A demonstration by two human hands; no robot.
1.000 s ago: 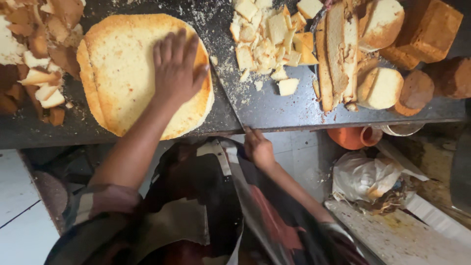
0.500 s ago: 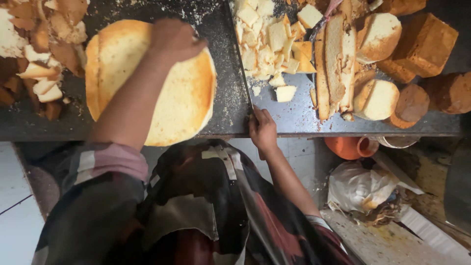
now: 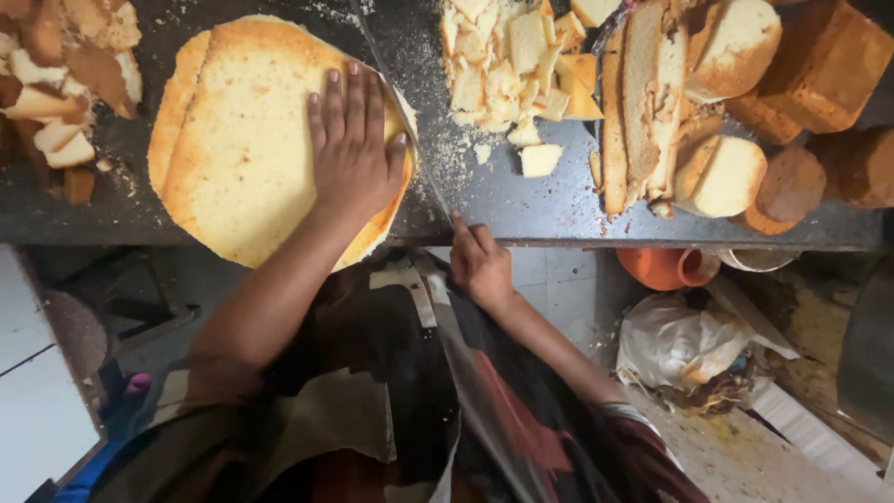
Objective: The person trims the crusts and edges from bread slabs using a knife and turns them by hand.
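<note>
**Flat palm on a round sponge, knife at its edge**

The left hand (image 3: pixel 352 149) lies open and flat, fingers spread a little, pressing on the top of a large round sponge cake (image 3: pixel 251 140) that sits on a dark counter (image 3: pixel 521 200). The palm covers the cake's right part, and the cake's near rim hangs slightly past the counter's front edge, just under the wrist.

The right hand (image 3: pixel 480 265) is curled into a grip at the counter's front edge, holding the handle of a long thin knife (image 3: pixel 400 121). The blade runs away from that hand, up along the cake's right side, just beside the left hand's little finger.

Beyond the right hand lies a heap of pale cake offcuts (image 3: pixel 512 65) among crumbs. Further to its right stand upright sliced cake slabs (image 3: pixel 643 102) and several brown-crusted cake blocks (image 3: pixel 810 74). To the left of the left hand, past the cake, sits another pile of browned trimmings (image 3: pixel 65 74). Below the counter, right of the right hand, an orange pot (image 3: pixel 666 267) and a crumpled white bag (image 3: pixel 680 345) are visible.
</note>
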